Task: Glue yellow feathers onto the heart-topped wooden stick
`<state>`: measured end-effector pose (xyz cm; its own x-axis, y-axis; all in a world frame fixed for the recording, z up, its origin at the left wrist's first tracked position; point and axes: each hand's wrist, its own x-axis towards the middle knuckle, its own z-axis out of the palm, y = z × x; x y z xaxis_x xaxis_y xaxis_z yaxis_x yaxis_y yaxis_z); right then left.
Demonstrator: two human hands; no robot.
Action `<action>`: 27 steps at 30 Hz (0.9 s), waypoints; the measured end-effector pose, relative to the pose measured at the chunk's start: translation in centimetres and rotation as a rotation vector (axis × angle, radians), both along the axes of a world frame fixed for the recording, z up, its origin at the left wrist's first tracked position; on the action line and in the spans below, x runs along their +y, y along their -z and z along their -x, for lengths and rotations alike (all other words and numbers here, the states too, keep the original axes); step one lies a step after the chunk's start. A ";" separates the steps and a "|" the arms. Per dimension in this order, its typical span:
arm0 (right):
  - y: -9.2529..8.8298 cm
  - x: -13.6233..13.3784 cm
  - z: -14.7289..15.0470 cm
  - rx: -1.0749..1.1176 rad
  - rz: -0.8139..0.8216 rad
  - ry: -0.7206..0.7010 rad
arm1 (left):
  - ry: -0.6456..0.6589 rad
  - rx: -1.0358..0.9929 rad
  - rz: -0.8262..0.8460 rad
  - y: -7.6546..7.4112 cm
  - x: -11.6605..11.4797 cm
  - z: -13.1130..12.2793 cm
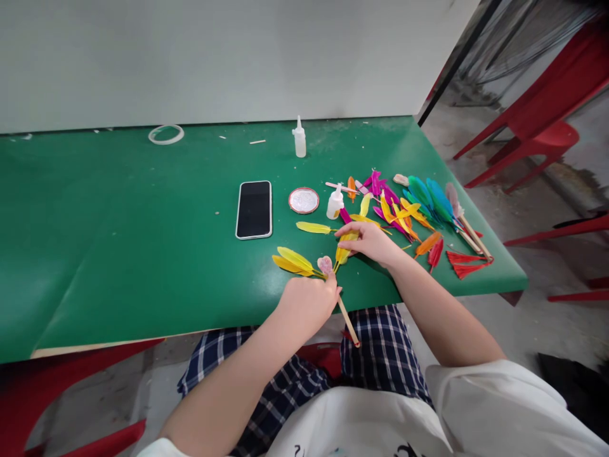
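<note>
My left hand (311, 301) is closed around the upper part of a thin wooden stick (348, 322) that slants down past the table's front edge. A pinkish heart-shaped piece (325, 264) sits at the stick's top. Yellow feathers (294, 260) fan out to the left from it. On the right side, my right hand (368, 242) pinches more yellow feathers (343, 252), whose quills run down to the stick's top. Just beyond my hands, a loose yellow feather (314, 227) lies on the green table (143, 254).
A phone (254, 210), a round lid (303, 200) and two glue bottles (335, 202) (299, 139) are ahead. Colourful feathers (390, 200) and a finished-looking feathered stick (476, 238) with red tassels (466, 263) lie right. A tape ring (166, 134) is far left.
</note>
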<state>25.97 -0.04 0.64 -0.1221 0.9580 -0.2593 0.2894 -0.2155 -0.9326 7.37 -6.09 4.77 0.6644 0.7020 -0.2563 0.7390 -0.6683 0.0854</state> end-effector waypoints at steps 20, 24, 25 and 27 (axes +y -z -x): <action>-0.2 0.1 0.0 -0.027 0.025 -0.023 | -0.026 -0.085 -0.028 0.5 0.4 0.4; -0.1 0.0 0.0 -0.023 0.020 -0.026 | -0.058 -0.127 0.023 0.4 0.9 0.6; -0.1 -0.1 -0.1 -0.020 0.019 -0.027 | -0.073 -0.141 0.042 0.4 1.0 0.6; -0.1 -0.1 -0.1 -0.019 0.016 -0.032 | -0.096 -0.179 0.080 0.4 1.1 0.7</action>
<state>26.08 -0.17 0.76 -0.1478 0.9495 -0.2766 0.3138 -0.2202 -0.9236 6.62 -5.01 4.38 0.6353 0.7467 -0.1971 0.7673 -0.5813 0.2710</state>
